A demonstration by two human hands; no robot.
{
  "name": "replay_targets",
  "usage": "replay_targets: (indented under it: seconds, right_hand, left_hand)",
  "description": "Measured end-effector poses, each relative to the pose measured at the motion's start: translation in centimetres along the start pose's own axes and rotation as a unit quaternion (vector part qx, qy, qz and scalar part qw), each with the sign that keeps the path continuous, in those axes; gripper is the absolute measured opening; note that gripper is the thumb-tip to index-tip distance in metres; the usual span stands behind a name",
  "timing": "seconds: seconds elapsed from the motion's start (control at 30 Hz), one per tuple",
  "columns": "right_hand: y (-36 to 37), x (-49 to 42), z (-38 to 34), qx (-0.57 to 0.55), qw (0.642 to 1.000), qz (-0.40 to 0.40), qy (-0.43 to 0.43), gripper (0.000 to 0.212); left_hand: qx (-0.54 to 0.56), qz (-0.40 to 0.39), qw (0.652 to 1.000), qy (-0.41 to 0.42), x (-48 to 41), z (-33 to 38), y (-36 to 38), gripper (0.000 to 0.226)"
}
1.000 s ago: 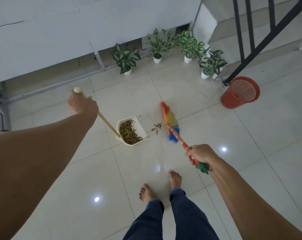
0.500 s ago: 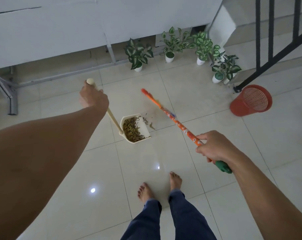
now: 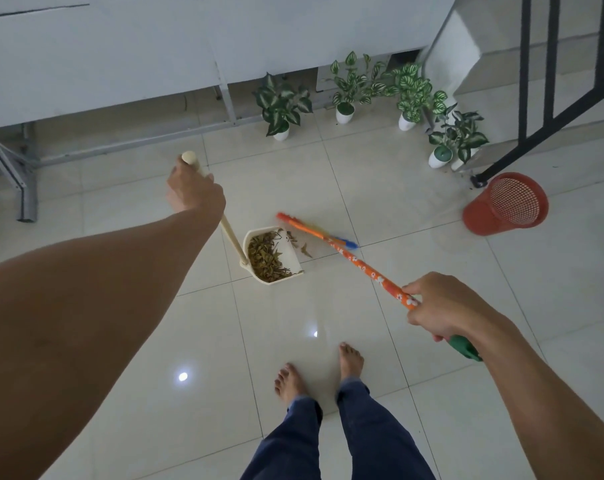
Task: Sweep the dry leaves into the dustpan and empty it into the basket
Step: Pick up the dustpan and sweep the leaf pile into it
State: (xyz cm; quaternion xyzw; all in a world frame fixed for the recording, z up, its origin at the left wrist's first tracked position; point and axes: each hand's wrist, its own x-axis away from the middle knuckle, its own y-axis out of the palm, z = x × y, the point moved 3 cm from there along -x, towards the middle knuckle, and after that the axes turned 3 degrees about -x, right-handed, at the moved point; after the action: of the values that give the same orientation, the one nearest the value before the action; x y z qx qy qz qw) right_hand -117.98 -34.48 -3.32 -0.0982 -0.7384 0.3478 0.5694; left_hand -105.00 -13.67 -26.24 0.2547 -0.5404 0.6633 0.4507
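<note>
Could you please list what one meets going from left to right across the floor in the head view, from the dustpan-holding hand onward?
left hand → dustpan → loose leaves → right hand → red basket

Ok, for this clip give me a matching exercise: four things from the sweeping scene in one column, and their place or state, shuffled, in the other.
Things:
1. dustpan
2. broom
3. basket
4. left hand

Place or state:
A. tipped over on the floor near the railing foot
B. gripping the top of a cream pole
C. holding a pile of dry leaves
D. held by its orange flowered handle in the right hand

Pairs: 1-C, 2-D, 3-A, 4-B
</note>
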Motion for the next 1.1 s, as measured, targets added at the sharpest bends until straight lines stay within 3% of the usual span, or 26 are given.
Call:
replay_targets:
  seconds: [0.13, 0.17, 0.2, 0.3, 0.33, 0.4, 0.43, 0.53, 0.6, 0.63, 0.7, 0.83, 0.93, 1.1]
  right_hand:
    - [1.2, -0.7, -0.1, -0.078, 0.996, 0.033, 0.014, 0.032]
    - [1.7, -1.3, -0.6, -0.094, 0.995, 0.038, 0.015, 0.032]
    - [2.2, -1.9, -1.3, -0.116, 0.992, 0.038, 0.014, 0.033]
    - [3.8, -3.4, -3.0, -0.189, 0.982, 0.005, -0.003, 0.036]
    - [4.1, -3.5, -3.3, -0.211, 0.977, -0.011, -0.01, 0.038]
    - [4.6, -3.0, -3.2, -0.246, 0.968, -0.041, -0.026, 0.044]
    - [4.7, -2.5, -2.9, -0.257, 0.964, -0.051, -0.035, 0.048]
    - [4.9, -0.8, -1.6, -0.286, 0.955, -0.063, -0.056, 0.057]
    - [4.5, 0.1, -1.0, -0.302, 0.949, -0.058, -0.062, 0.057]
    - [4.3, 0.3, -0.9, -0.307, 0.948, -0.052, -0.063, 0.057]
    - [4.0, 0.4, -1.1, -0.306, 0.95, -0.03, -0.06, 0.059]
    - [5.0, -0.5, -3.2, -0.287, 0.957, 0.0, -0.048, 0.051]
    - [6.1, -1.3, -4.2, -0.331, 0.943, -0.036, -0.029, 0.037]
    - [6.0, -0.8, -2.3, -0.384, 0.918, -0.088, -0.041, 0.038]
  left_hand:
    - [0.134, 0.106, 0.981, 0.09, -0.9, 21.1, -18.9, 0.046]
    - [0.103, 0.149, 0.978, 0.105, -1.6, 23.3, -20.0, 0.045]
    - [0.098, 0.178, 0.977, 0.057, -1.7, 23.0, -17.6, 0.045]
    - [0.19, 0.116, 0.974, 0.039, -2.1, 23.0, -17.2, 0.043]
    - [0.173, 0.164, 0.967, 0.093, -2.4, 23.9, -16.8, 0.043]
    - [0.142, 0.134, 0.973, 0.126, -2.4, 22.4, -15.6, 0.043]
    - [0.074, 0.152, 0.984, 0.06, -2.2, 20.1, -15.3, 0.044]
    - [0.017, -0.026, 0.999, -0.006, -0.1, 5.9, -1.5, 0.051]
    - [-0.109, -0.051, 0.993, 0.002, 0.0, -2.1, 4.9, 0.052]
    - [-0.125, -0.054, 0.991, 0.01, -0.2, -3.6, 4.7, 0.051]
    - [-0.078, -0.065, 0.994, 0.036, -1.0, -3.7, 3.0, 0.051]
    - [-0.134, -0.058, 0.988, 0.052, -0.9, -4.6, 2.5, 0.051]
    - [-0.125, -0.029, 0.99, 0.053, -0.3, -4.8, 2.3, 0.052]
    - [-0.167, 0.001, 0.983, 0.081, -0.5, -4.0, 2.2, 0.053]
